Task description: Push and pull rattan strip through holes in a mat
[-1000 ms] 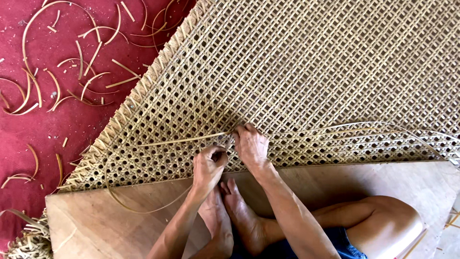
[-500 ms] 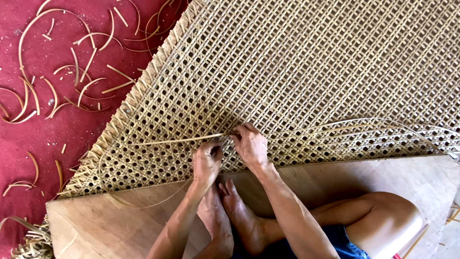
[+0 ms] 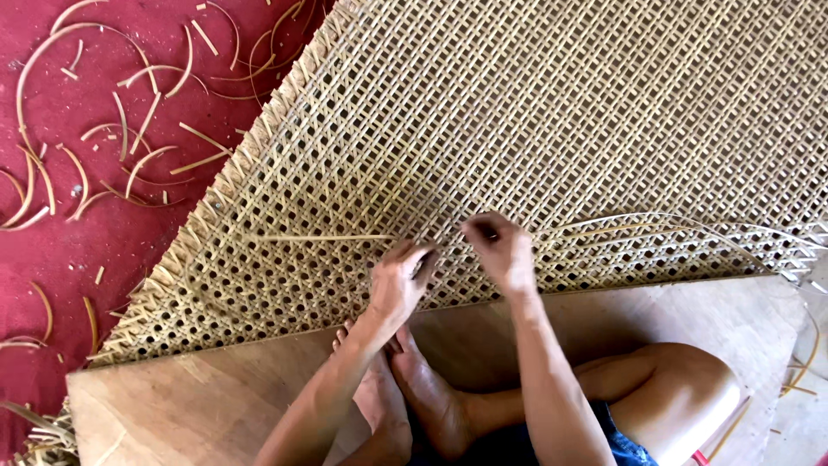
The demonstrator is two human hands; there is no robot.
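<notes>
Your cane strand (image 3: 319, 237) lies across the woven mat (image 3: 561, 129), running left from your left hand (image 3: 398, 285) toward the mat's frayed left edge, with the mat itself spread over the red floor (image 3: 78, 250) and the near edge resting on the wooden board (image 3: 216, 388) you sit on. The strand looks light, thin and springy, likely stiff enough to push through the open holes but apt to kink or split if you bend it sharply, so take it close to where it enters the weave rather than far out on the free end. Your left fingers (image 3: 418, 257) are pinched narrow on the strand's near end, right at the mat surface. Your right hand (image 3: 500, 250) sits just beside it, fingers curled tight and pressed into the weave; whether they hold that strand or another one, you cannot tell from here. 2 more loose strands (image 3: 673, 220) arc off to your right along the mat's near edge. Cut scraps (image 3: 129, 164) litter the floor, well apart.
</notes>
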